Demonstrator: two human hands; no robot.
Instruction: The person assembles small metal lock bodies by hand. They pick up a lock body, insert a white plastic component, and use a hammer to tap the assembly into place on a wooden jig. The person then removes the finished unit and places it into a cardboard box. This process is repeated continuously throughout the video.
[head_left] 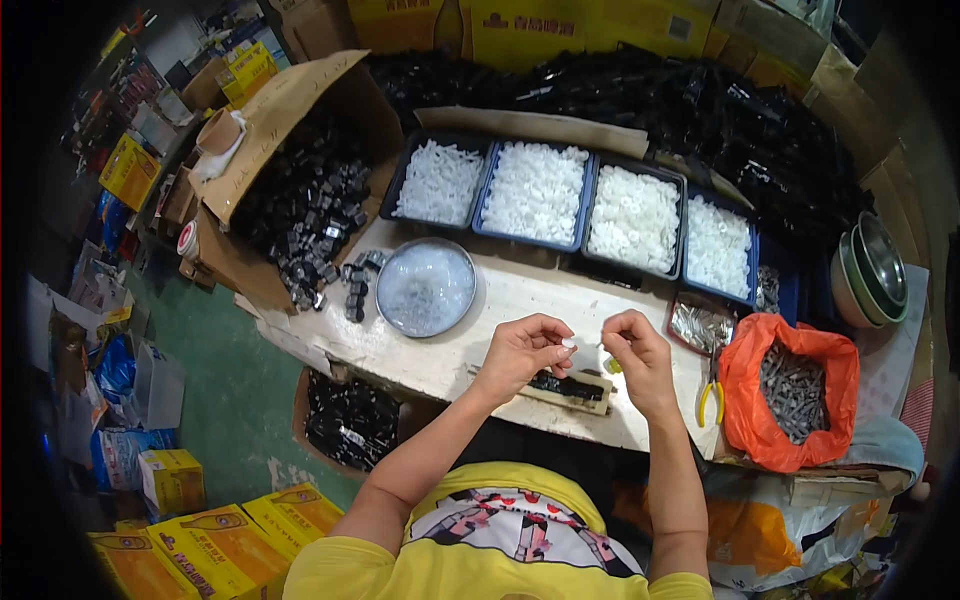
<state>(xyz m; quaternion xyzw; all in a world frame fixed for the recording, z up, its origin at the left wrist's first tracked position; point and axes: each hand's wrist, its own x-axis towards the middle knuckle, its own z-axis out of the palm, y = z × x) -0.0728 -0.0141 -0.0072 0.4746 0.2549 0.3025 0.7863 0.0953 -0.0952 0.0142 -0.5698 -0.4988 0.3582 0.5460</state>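
Observation:
My left hand pinches a small white round plastic piece between thumb and fingertips, above the white tabletop. Close by on its right, my right hand has thumb and forefinger pressed together; what lies between them is too small to make out. Beneath both hands, a pale narrow fixture holds a long black part, partly hidden by my left hand. A small yellow-green spot shows beside the right thumb.
Several trays of white plastic pieces line the table's back. A round metal bowl and a carton of black parts stand left. On the right are yellow-handled pliers and an orange bag of grey pieces.

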